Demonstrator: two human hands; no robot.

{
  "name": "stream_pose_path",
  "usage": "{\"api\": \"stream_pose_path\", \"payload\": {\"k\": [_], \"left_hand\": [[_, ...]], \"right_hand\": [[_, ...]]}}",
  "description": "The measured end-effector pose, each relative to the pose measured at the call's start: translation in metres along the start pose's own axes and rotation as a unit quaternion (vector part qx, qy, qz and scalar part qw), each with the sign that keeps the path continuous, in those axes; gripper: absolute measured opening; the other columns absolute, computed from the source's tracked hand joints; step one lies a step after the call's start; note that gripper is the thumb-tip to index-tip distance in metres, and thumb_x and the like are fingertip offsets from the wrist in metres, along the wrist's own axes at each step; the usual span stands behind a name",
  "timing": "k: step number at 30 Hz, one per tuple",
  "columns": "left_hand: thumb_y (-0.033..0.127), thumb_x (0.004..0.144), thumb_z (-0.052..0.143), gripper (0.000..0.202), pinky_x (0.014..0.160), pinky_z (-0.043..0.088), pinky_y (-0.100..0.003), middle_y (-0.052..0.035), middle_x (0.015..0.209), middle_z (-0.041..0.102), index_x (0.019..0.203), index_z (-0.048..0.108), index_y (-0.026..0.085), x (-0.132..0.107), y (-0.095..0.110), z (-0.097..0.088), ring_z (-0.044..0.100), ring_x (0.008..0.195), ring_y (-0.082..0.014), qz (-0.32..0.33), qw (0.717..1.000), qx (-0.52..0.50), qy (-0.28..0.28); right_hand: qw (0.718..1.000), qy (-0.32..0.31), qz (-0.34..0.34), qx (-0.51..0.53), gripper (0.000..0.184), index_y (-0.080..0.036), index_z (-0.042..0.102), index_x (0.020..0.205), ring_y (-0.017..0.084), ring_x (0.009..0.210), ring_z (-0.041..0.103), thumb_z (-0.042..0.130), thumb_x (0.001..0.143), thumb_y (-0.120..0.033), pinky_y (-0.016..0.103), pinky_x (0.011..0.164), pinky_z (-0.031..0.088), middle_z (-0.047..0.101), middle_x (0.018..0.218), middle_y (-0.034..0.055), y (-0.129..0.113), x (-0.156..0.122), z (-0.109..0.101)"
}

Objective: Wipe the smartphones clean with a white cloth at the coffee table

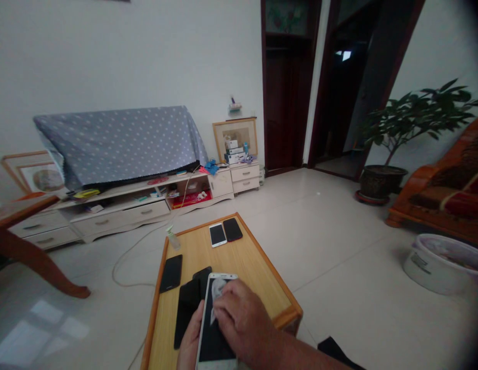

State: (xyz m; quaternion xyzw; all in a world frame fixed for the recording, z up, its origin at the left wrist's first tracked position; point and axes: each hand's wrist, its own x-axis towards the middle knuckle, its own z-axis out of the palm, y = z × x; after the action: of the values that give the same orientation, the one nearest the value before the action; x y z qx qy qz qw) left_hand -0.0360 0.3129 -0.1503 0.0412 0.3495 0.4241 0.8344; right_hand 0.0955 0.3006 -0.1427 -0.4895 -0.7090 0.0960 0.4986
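My left hand (191,339) grips a white smartphone (213,341) with a dark screen along its left edge, above the near part of a small wooden table (254,267). Pressed to the upper screen is a crumpled white wipe (216,290), pinched in the closed fingers of my right hand (244,321). Left of the held phone lie a large black tablet-like device (186,311) and a dark phone (202,277), partly covered. Another black phone (171,273) rests by the table's left edge.
At the table's far end lie a white phone (217,235) and a black phone (232,229). A clear pump bottle (172,239) stands at the far left corner. Beyond are a low white cabinet (123,218), a potted plant (375,182) and a white tub (431,270).
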Motion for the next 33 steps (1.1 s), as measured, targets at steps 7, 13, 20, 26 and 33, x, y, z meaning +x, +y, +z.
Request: {"api": "stream_pose_path", "payload": {"k": [7, 13, 20, 26, 33], "left_hand": [[0.035, 0.095, 0.057, 0.034, 0.101, 0.053, -0.041, -0.0145, 0.102, 0.079, 0.111, 0.073, 0.01, 0.004, 0.01, -0.01, 0.071, 0.108, -0.0289, 0.021, 0.998, -0.004, -0.06], [0.045, 0.097, 0.052, 0.047, 0.106, 0.048, -0.042, -0.0179, 0.123, 0.072, 0.126, 0.067, 0.01, 0.005, 0.017, -0.016, 0.063, 0.123, -0.0297, 0.033, 0.99, -0.033, -0.132], [0.029, 0.099, 0.05, 0.03, 0.098, 0.053, -0.034, -0.009, 0.098, 0.08, 0.104, 0.074, 0.012, 0.01, 0.018, -0.026, 0.074, 0.097, -0.0203, 0.041, 0.99, -0.04, -0.127], [0.04, 0.096, 0.053, 0.039, 0.097, 0.053, -0.039, -0.0126, 0.094, 0.079, 0.114, 0.072, 0.01, 0.002, 0.019, -0.017, 0.074, 0.094, -0.0255, 0.034, 0.993, -0.017, -0.108], [0.03, 0.097, 0.054, 0.03, 0.099, 0.051, -0.038, -0.0086, 0.084, 0.078, 0.096, 0.076, 0.01, 0.004, 0.013, -0.018, 0.075, 0.083, -0.0207, 0.061, 0.994, -0.011, -0.089]], "right_hand": [[0.999, -0.054, -0.009, 0.001, 0.011, -0.022, 0.064, 0.085, 0.018, 0.079, 0.057, 0.056, 0.092, -0.02, 0.028, 0.069, 0.047, 0.059, 0.088, 0.0029, 0.009, -0.008, 0.005], [0.992, -0.108, -0.062, 0.032, 0.012, -0.025, 0.061, 0.08, 0.014, 0.069, 0.056, 0.06, 0.091, -0.025, 0.023, 0.06, 0.044, 0.059, 0.079, -0.0019, -0.001, -0.024, 0.018], [0.996, -0.075, 0.042, -0.005, 0.02, -0.021, 0.061, 0.105, 0.02, 0.088, 0.059, 0.053, 0.089, -0.013, 0.031, 0.076, 0.047, 0.062, 0.098, 0.0052, 0.009, -0.004, -0.005], [0.984, -0.149, -0.097, 0.019, 0.003, -0.023, 0.062, 0.088, 0.018, 0.075, 0.058, 0.058, 0.087, -0.022, 0.026, 0.063, 0.046, 0.061, 0.086, 0.0025, 0.003, -0.028, 0.022], [0.998, -0.027, 0.044, 0.034, 0.013, -0.021, 0.061, 0.093, 0.018, 0.087, 0.058, 0.052, 0.094, -0.012, 0.03, 0.077, 0.047, 0.058, 0.095, 0.0044, 0.017, 0.003, -0.006]]}}
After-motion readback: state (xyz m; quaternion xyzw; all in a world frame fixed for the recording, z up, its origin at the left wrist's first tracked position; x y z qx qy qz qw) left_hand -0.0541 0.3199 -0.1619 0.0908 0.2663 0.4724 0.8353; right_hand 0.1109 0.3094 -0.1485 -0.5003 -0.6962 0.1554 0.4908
